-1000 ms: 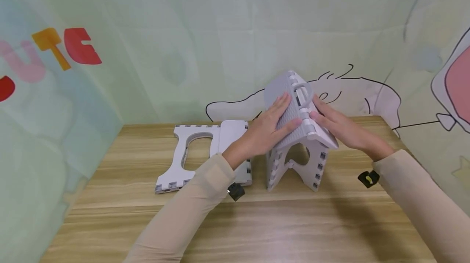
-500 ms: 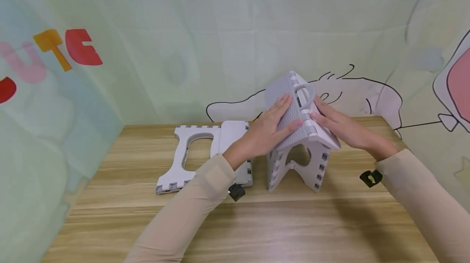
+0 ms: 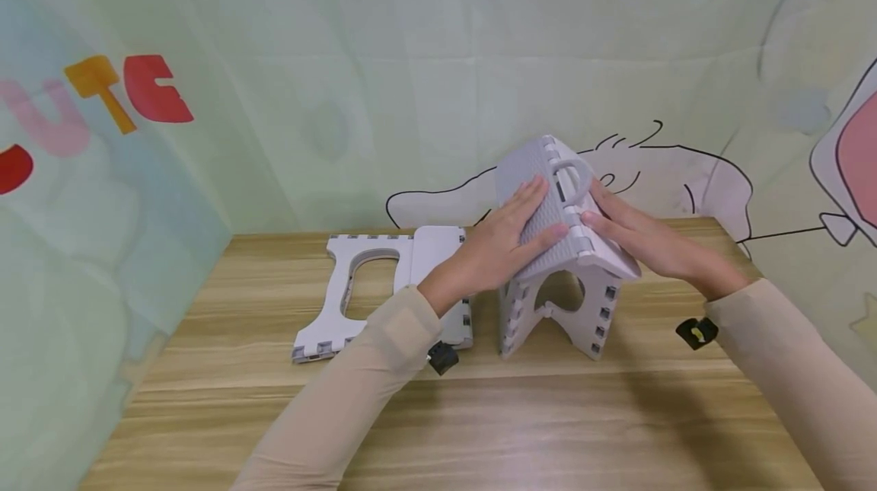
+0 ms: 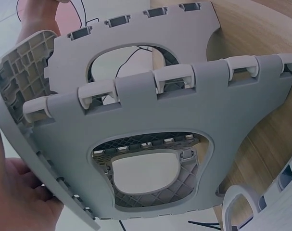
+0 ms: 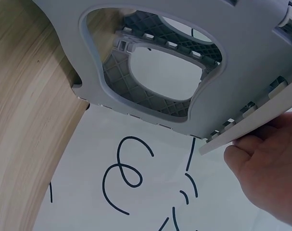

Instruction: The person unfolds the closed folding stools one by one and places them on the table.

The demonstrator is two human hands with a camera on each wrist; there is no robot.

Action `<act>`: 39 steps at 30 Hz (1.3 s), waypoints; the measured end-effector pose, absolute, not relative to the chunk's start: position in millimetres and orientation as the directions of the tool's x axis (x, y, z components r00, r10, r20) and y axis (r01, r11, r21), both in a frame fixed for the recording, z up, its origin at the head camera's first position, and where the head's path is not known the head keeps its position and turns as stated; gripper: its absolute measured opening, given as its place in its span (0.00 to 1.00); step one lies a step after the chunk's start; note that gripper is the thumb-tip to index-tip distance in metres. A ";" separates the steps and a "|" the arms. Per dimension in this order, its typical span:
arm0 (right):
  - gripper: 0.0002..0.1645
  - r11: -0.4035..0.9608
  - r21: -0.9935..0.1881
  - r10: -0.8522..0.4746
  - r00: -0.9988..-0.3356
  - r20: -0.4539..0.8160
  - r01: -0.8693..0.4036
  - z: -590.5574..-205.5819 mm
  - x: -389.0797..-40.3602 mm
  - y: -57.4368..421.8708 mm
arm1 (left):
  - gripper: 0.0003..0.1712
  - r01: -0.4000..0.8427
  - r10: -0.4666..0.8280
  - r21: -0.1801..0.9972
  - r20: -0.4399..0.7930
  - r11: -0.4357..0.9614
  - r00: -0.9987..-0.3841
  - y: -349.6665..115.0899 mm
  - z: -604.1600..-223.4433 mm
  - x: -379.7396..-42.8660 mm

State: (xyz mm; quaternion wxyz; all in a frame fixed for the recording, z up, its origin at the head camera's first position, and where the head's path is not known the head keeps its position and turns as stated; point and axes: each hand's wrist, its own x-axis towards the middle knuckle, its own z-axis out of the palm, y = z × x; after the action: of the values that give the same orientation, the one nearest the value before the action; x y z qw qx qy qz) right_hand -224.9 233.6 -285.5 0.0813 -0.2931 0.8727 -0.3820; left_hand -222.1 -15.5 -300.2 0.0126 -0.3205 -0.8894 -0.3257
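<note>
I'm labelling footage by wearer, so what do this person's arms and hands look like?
The left hand and right hand are bare, without gloves. Plain beige long sleeves reach both wrists. A small black device shows below the left cuff, and another below the right cuff bears a yellowish mark.

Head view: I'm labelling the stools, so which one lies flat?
The folded stool on the left; the other stool stands half-open beneath the left hand and right hand.
</note>
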 end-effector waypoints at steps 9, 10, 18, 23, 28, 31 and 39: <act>0.41 0.553 -0.707 -0.571 -0.819 0.064 -0.441 -285.2 -224.4 235.9 | 0.46 0.591 0.572 0.530 0.222 0.609 -0.789 -13.0 -299.5 -224.1; 0.42 0.554 -0.708 -0.570 -0.820 0.061 -0.438 -284.9 -224.5 236.3 | 0.46 0.590 0.573 0.526 0.218 0.613 -0.790 -12.8 -299.2 -224.2; 0.43 0.594 -0.691 -0.548 -0.836 0.028 -0.412 -281.8 -223.2 239.3 | 0.47 0.593 0.577 0.502 0.209 0.630 -0.790 -11.4 -299.4 -225.7; 0.44 0.638 -0.660 -0.526 -0.850 0.004 -0.397 -279.8 -223.3 242.3 | 0.47 0.597 0.584 0.484 0.200 0.640 -0.787 -8.9 -298.9 -226.2; 0.45 0.672 -0.630 -0.505 -0.863 -0.007 -0.388 -279.6 -224.3 245.1 | 0.47 0.600 0.589 0.457 0.185 0.657 -0.786 -5.9 -297.0 -225.9; 0.45 0.686 -0.616 -0.498 -0.867 -0.010 -0.388 -280.1 -224.4 246.7 | 0.47 0.597 0.590 0.446 0.174 0.666 -0.788 -4.9 -295.9 -225.6; 0.48 0.728 -0.575 -0.471 -0.882 -0.025 -0.373 -279.5 -223.4 250.0 | 0.47 0.595 0.590 0.417 0.158 0.687 -0.792 -3.0 -294.5 -224.4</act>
State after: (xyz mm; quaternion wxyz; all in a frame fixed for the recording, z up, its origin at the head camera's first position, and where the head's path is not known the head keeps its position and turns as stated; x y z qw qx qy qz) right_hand -223.4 250.0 -279.5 0.0847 -0.2280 0.9257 -0.2896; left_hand -224.4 -3.0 -294.5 0.0053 -0.3227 -0.9184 -0.2290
